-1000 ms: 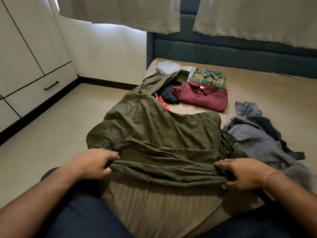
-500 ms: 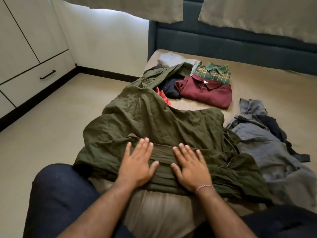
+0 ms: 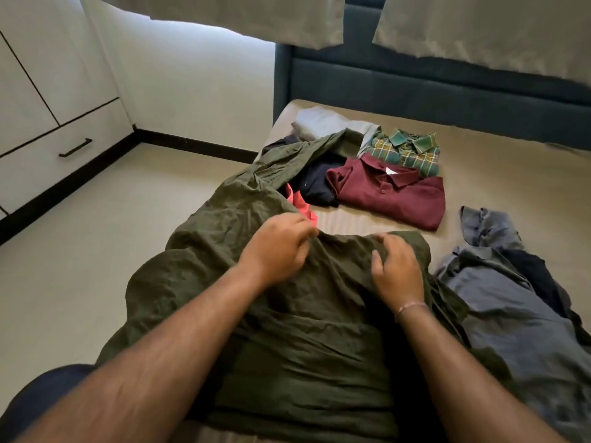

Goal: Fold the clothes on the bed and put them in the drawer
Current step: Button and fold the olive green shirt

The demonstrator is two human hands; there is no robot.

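Right now your left hand (image 3: 278, 247) pinches the far fold of the olive garment (image 3: 287, 314) with curled fingers, and your right hand (image 3: 395, 270) curls over that same edge; it lies on the bed (image 3: 511, 174) before you.

Pale curtains (image 3: 479, 27) hang across the top, with a dark teal headboard (image 3: 447, 87) under them at the far end. Beige floor (image 3: 96, 235) on the left, black baseboard (image 3: 192, 145) running along the white wall (image 3: 192, 84).
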